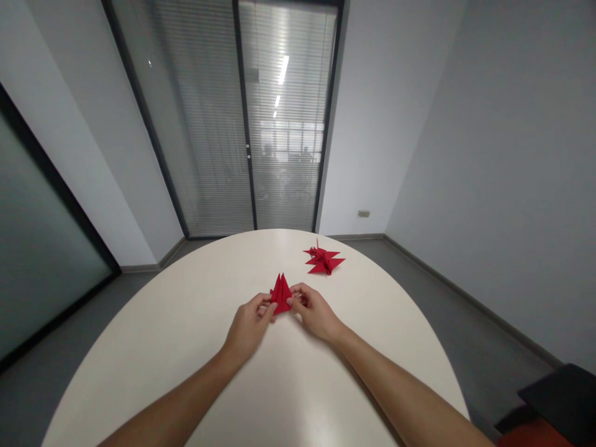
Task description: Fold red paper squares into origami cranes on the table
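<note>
A folded piece of red origami paper (281,295) is held up just above the table, its two narrow points facing away from me. My left hand (251,323) pinches its lower left edge between thumb and fingers. On the other side, my right hand (313,310) grips the right edge, thumb in front and fingers behind. Beyond my right hand lie several finished red paper cranes (323,261), bunched together with wings and points overlapping.
The round cream table (186,347) spreads under both forearms. A dark chair with a red part (554,403) stands at the lower right. Past the table's far edge are a glass door with blinds (284,174) and a wall socket (364,213).
</note>
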A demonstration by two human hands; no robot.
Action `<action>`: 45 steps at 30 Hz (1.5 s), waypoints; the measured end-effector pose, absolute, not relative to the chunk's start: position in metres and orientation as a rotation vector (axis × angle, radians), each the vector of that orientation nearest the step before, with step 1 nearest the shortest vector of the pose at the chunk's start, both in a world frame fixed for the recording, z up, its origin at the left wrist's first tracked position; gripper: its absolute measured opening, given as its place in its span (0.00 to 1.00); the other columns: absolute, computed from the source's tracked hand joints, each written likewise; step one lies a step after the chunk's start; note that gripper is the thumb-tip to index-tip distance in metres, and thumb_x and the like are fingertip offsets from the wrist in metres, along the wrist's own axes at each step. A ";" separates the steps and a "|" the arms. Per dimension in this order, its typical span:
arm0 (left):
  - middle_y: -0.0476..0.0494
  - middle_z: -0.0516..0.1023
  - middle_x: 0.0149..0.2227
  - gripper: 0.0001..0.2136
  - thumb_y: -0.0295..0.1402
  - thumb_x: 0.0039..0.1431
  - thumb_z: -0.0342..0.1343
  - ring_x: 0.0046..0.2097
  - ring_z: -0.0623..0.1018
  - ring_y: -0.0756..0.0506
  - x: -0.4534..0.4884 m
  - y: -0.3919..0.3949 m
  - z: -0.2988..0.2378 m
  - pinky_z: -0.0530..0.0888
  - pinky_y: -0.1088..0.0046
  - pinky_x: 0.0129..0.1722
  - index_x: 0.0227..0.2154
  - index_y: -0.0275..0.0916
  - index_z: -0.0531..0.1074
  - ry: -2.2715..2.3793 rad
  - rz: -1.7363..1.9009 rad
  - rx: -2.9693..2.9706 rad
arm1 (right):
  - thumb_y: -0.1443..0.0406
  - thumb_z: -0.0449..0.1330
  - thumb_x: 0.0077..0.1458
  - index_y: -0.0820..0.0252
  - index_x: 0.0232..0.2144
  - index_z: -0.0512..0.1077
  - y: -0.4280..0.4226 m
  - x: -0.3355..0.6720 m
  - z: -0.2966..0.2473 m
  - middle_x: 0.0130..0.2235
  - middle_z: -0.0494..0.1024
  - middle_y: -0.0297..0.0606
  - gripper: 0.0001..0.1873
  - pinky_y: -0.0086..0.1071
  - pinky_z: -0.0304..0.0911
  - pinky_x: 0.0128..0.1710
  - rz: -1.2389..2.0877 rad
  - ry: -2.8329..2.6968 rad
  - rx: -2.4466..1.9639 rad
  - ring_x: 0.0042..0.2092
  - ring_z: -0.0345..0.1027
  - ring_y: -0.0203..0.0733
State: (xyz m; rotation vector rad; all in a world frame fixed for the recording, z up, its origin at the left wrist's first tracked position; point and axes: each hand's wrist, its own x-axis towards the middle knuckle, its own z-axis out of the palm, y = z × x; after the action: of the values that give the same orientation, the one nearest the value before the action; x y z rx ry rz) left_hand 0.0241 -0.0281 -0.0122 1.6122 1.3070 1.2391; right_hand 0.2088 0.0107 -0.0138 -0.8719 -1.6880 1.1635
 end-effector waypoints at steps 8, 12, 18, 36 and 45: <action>0.43 0.81 0.31 0.19 0.46 0.51 0.61 0.29 0.77 0.47 0.029 -0.028 -0.003 0.71 0.73 0.28 0.40 0.36 0.75 1.253 1.282 1.388 | 0.55 0.64 0.55 0.56 0.42 0.64 0.010 0.206 -0.014 0.31 0.70 0.30 0.18 0.32 0.60 0.34 1.234 -1.571 -0.784 0.32 0.65 0.37; 0.38 0.81 0.46 0.19 0.44 0.48 0.64 0.33 0.80 0.47 0.029 -0.025 -0.006 0.74 0.72 0.31 0.40 0.38 0.73 1.191 1.361 1.322 | 0.57 0.63 0.56 0.55 0.37 0.63 0.009 0.206 -0.013 0.27 0.67 0.26 0.14 0.30 0.57 0.30 1.162 -1.601 -0.827 0.28 0.62 0.35; 0.43 0.82 0.36 0.18 0.44 0.46 0.66 0.36 0.82 0.43 0.025 -0.023 -0.008 0.77 0.68 0.37 0.35 0.39 0.69 1.188 1.337 1.303 | 0.61 0.60 0.59 0.59 0.37 0.73 0.006 0.207 -0.007 0.32 0.75 0.34 0.08 0.31 0.60 0.32 1.055 -1.735 -0.964 0.31 0.66 0.37; 0.42 0.82 0.37 0.13 0.34 0.47 0.67 0.39 0.81 0.43 0.027 -0.024 -0.007 0.75 0.69 0.40 0.35 0.38 0.72 1.022 1.371 1.316 | 0.58 0.72 0.45 0.58 0.42 0.71 -0.003 0.202 -0.002 0.37 0.80 0.37 0.24 0.33 0.65 0.35 1.187 -1.733 -0.925 0.36 0.73 0.41; 0.44 0.81 0.36 0.12 0.33 0.49 0.67 0.39 0.79 0.45 0.023 -0.019 -0.014 0.74 0.69 0.42 0.35 0.38 0.73 1.055 1.450 1.348 | 0.57 0.70 0.49 0.59 0.41 0.74 0.004 0.204 -0.009 0.41 0.81 0.41 0.20 0.37 0.68 0.45 1.330 -1.598 -0.765 0.41 0.75 0.43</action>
State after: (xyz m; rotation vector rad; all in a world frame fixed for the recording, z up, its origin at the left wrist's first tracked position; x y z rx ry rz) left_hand 0.0232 -0.0189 -0.0139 1.3475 1.0549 1.4501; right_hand 0.2044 0.0044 -0.0088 -0.7655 -1.5985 1.3301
